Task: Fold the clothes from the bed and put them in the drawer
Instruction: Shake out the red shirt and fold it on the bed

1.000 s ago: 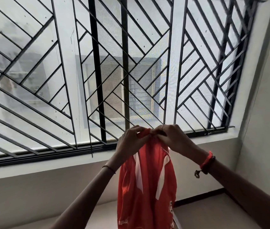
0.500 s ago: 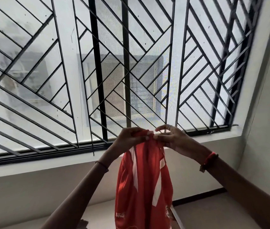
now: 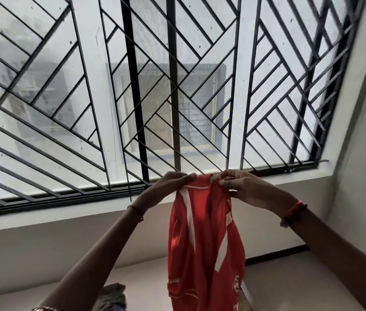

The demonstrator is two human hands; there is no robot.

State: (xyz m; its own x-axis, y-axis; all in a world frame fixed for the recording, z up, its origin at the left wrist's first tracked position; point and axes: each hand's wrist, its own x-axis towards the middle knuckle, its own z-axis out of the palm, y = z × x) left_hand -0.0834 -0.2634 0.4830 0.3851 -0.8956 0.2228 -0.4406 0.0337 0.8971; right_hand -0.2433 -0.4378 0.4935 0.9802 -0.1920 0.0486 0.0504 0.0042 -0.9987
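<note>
A red garment with white stripes (image 3: 202, 248) hangs in the air in front of a barred window. My left hand (image 3: 168, 187) pinches its top edge on the left. My right hand (image 3: 242, 187) pinches the same edge on the right, a short gap apart from the left. The cloth hangs down loosely between my forearms, and its lower end runs out of the frame. Neither the bed nor the drawer is in view.
A large window with a black metal grille (image 3: 155, 97) fills the upper view above a white sill (image 3: 87, 212). A dark heap of cloth (image 3: 112, 297) lies at the bottom left. A white wall (image 3: 361, 153) closes the right side.
My hands have drawn a little apart along the top edge, spreading the garment wider. The view has tilted slightly, and the dark cloth heap has come into sight below.
</note>
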